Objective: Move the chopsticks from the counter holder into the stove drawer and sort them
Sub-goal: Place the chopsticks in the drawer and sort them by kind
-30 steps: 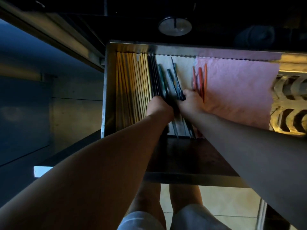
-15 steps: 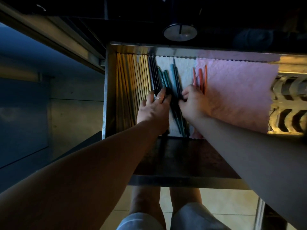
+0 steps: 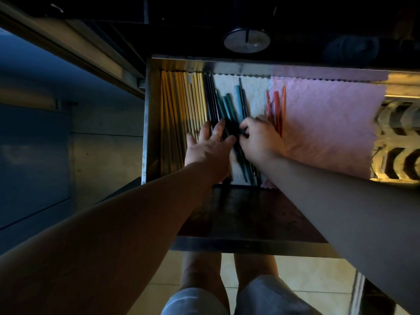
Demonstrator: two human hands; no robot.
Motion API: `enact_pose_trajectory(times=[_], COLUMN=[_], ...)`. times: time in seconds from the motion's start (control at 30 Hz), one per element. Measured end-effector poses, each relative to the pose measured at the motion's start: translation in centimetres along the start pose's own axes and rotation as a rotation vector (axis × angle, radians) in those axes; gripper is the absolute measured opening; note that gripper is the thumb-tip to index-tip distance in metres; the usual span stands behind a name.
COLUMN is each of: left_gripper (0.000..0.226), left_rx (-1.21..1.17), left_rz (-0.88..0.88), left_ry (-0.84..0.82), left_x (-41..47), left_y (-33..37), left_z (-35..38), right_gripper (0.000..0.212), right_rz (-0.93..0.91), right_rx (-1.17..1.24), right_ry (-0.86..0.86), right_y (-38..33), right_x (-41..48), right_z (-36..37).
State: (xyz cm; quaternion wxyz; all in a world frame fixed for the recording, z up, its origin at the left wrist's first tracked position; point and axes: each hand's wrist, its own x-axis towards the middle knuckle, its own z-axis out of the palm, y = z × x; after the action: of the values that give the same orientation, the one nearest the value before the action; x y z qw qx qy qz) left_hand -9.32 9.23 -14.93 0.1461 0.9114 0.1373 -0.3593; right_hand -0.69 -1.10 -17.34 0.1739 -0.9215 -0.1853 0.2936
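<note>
The open metal drawer (image 3: 145, 123) holds chopsticks in colour groups. Yellow wooden chopsticks (image 3: 181, 103) lie packed along the left wall, black chopsticks (image 3: 210, 98) beside them, teal chopsticks (image 3: 236, 103) fanned loosely on a white liner, and orange chopsticks (image 3: 276, 110) on a pink liner (image 3: 329, 123). My left hand (image 3: 209, 148) lies flat with fingers spread, pressing on the black and yellow chopsticks. My right hand (image 3: 259, 139) is curled, its fingertips pinching dark teal chopsticks at their middle. The holder is out of sight.
A round stove knob (image 3: 246, 40) sits above the drawer's back edge. A patterned metal part (image 3: 400, 142) gleams at the right. The drawer's dark front panel (image 3: 245, 214) lies below my hands. My legs stand on a tiled floor (image 3: 318, 276).
My left hand went from a closed fist to flat, spread fingers over the black and yellow chopsticks. The teal chopsticks have fanned out more. My right hand stayed pinching at the middle.
</note>
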Motion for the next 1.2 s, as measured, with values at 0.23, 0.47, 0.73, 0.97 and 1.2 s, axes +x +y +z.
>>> enact_pose_trajectory(times=[0.23, 0.47, 0.73, 0.97, 1.2], left_gripper=[0.072, 0.096, 0.094, 0.084, 0.075], left_rx=[-0.036, 0.015, 0.023, 0.036, 0.038], left_rz=[-0.014, 0.007, 0.000, 0.041, 0.106], left_ry=[0.050, -0.026, -0.007, 0.037, 0.044], left_x=[-0.4, -0.3, -0.5, -0.6, -0.9], left_y=[-0.6, -0.9, -0.5, -1.0, -2.9], left_z=[0.6, 0.1, -0.4, -0.4, 0.2], right_gripper=[0.015, 0.017, 0.030, 0.029, 0.029], right_rz=[0.057, 0.053, 0.286, 0.373, 0.245], right_rx=[-0.042, -0.124, -0.049, 0.033, -0.094], right_ry=[-0.010, 0.022, -0.033, -0.071, -0.127], right_y=[-0.8, -1.8, -3.5, -4.2, -4.4], right_x=[1.0, 1.7, 3.1, 3.5, 3.9], right_z=[0.2, 0.2, -0.5, -1.3, -0.8])
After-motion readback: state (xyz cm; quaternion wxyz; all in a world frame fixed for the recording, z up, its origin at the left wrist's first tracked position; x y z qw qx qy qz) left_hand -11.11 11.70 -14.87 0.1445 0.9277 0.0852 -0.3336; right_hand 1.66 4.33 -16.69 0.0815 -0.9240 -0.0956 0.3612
